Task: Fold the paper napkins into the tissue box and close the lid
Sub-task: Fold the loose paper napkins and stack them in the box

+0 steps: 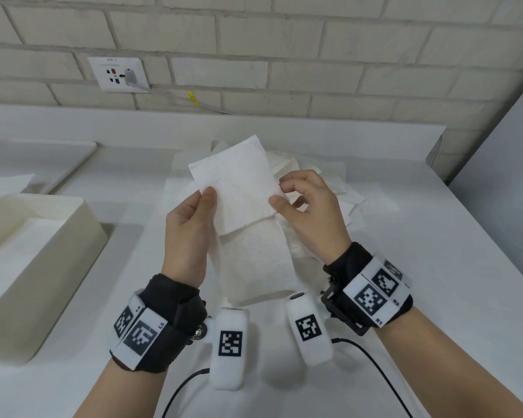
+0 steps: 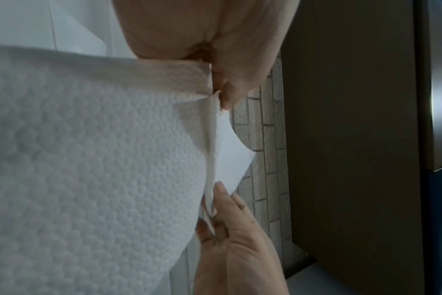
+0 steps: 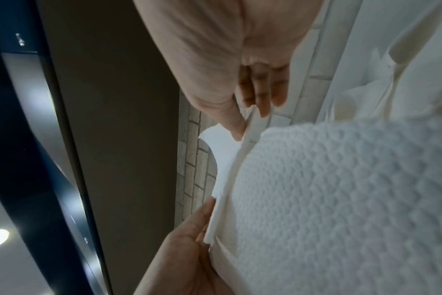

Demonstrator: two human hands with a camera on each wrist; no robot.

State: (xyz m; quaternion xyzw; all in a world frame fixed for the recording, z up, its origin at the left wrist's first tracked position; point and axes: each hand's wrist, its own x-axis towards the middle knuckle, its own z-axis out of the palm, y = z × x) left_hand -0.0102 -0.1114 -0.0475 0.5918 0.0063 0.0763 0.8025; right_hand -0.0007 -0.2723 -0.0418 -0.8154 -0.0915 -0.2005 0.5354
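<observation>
black wrist straps with white coded tags [image 1: 139, 333], marked "l5" and "r1", sit nearest. above them the left hand [image 1: 187, 224] pinches one side edge of a white embossed paper napkin [image 1: 239, 191] with thumb over curled fingers; the right hand [image 1: 311, 206] pinches the opposite edge, likely holding it taut so the upper flap folds squarely over the lower. left of the left hand waits the open cream plastic tissue box [image 1: 37, 267]; beyond the right hand lies a heap of loose white napkins [image 1: 314, 176].

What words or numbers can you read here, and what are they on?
"L5": left wrist band.
"R1": right wrist band.
Another mark on the right wrist band, near its square codes: too blurred to read.
Small print atop the wall socket plate: too small to read.
</observation>
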